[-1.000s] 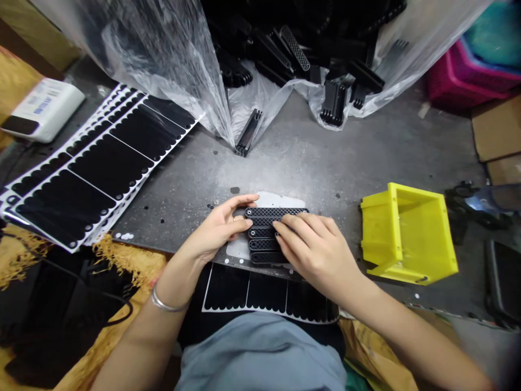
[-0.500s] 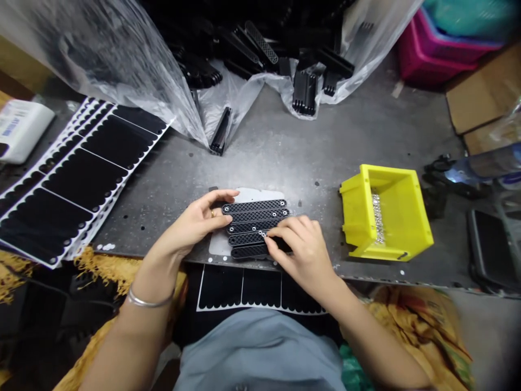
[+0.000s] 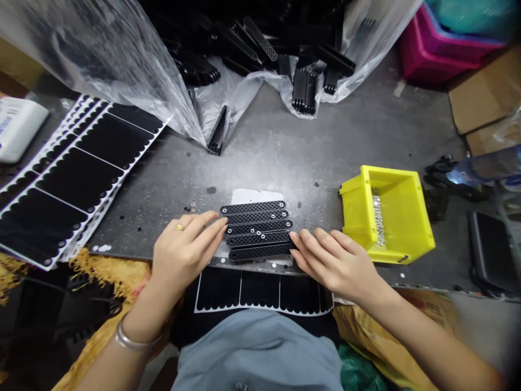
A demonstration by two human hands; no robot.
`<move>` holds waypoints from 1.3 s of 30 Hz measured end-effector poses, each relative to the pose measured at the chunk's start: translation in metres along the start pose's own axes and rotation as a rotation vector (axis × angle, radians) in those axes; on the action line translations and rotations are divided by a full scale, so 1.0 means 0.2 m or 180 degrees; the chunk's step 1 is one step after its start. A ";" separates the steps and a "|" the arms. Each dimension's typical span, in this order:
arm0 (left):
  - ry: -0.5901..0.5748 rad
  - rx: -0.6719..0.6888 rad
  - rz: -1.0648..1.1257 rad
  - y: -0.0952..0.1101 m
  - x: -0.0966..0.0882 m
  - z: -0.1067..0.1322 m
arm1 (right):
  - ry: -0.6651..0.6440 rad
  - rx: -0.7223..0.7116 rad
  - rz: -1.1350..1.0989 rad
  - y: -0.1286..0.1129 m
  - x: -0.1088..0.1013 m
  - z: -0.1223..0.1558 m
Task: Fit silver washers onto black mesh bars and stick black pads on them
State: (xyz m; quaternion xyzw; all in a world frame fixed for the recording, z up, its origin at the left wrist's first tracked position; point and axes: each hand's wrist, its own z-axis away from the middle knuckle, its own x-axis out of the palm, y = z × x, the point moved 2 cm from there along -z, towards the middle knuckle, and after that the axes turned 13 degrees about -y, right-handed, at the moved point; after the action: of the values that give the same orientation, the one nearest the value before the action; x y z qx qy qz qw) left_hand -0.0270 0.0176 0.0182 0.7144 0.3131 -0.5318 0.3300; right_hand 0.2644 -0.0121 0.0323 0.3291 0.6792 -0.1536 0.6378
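Several black perforated plastic strips [image 3: 256, 231] lie side by side on a white plate [image 3: 257, 196] at the near edge of the grey table [image 3: 293, 157]. My left hand [image 3: 185, 250] lies flat at the strips' left ends, fingers stretched out and touching them; it wears a ring, and a bangle is on the wrist. At the strips' right ends rests my right hand [image 3: 334, 260], fingers extended against the lower strips. Neither hand holds anything.
A yellow bin [image 3: 386, 214] with small metal parts stands at the right. Sheets of black stickers [image 3: 77, 179] lie at the left, another sheet [image 3: 260, 290] on my lap. Clear bags [image 3: 252, 60] of black parts fill the back. A pink basket [image 3: 439, 49] sits far right.
My right hand has come off the strips' middle and moved to their right ends. My left hand has slid down from the top strip to the lower left ends and flattened.
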 end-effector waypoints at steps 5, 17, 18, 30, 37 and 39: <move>-0.0189 0.0227 -0.0446 0.01 -0.02 0.05 | -0.0571 -0.0365 0.0169 -0.06 -0.03 -0.03; -0.0189 0.0296 -0.0316 0.02 0.01 0.05 | -0.0755 -0.0572 -0.0033 -0.05 -0.06 -0.11; -0.0191 0.0259 -0.0262 0.02 0.01 0.05 | -0.0651 -0.0426 -0.0166 -0.03 -0.06 -0.12; -0.0344 0.0514 0.0857 0.12 0.01 -0.14 | -0.0109 0.0974 -0.1901 -0.04 0.05 -0.10; -0.0430 0.0322 0.0742 0.05 -0.05 -0.02 | 0.0016 0.0344 -0.0470 -0.07 -0.02 0.08; -0.0425 0.0198 0.0697 0.04 -0.05 0.02 | -0.0104 0.0219 -0.0254 -0.10 -0.02 0.09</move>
State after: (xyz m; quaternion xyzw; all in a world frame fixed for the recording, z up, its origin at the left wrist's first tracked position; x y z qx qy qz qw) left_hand -0.0244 0.0083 0.0277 0.7172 0.1939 -0.5484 0.3838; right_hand 0.2660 -0.0383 0.0290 0.3209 0.6756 -0.2075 0.6305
